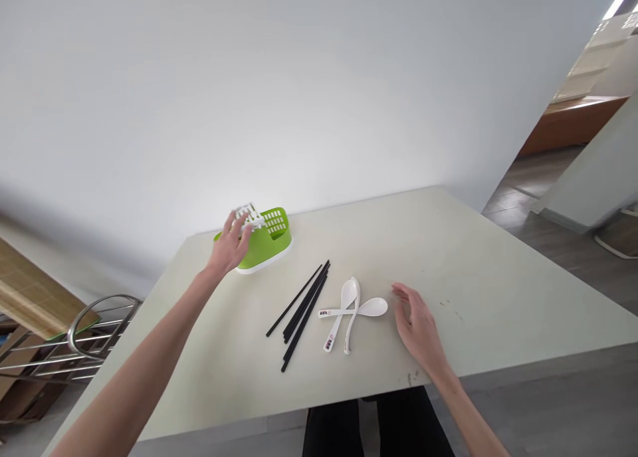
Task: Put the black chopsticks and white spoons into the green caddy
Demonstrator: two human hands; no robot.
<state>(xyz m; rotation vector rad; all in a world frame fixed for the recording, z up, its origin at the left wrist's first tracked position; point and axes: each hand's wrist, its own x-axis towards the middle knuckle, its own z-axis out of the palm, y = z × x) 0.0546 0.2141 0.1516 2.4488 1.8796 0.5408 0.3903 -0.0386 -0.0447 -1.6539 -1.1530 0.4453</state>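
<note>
The left hand [230, 246] has its fingers spread against the near side of the green cutlery holder [264, 243] — touching it, no closed grip. The holder stands at the worktop's [473, 271] far left edge by the wall. The right hand [417, 327] rests open on the worktop, just beside three white spoons [351, 311]. Black chopsticks [302, 307] lie between holder and spoons.

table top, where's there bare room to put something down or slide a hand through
Bare patches on the table: the right part beyond the right hand, and the near left corner below the left hand and green cutlery holder. The middle is crowded: black chopsticks and crossed white spoons lie side by side.
</note>
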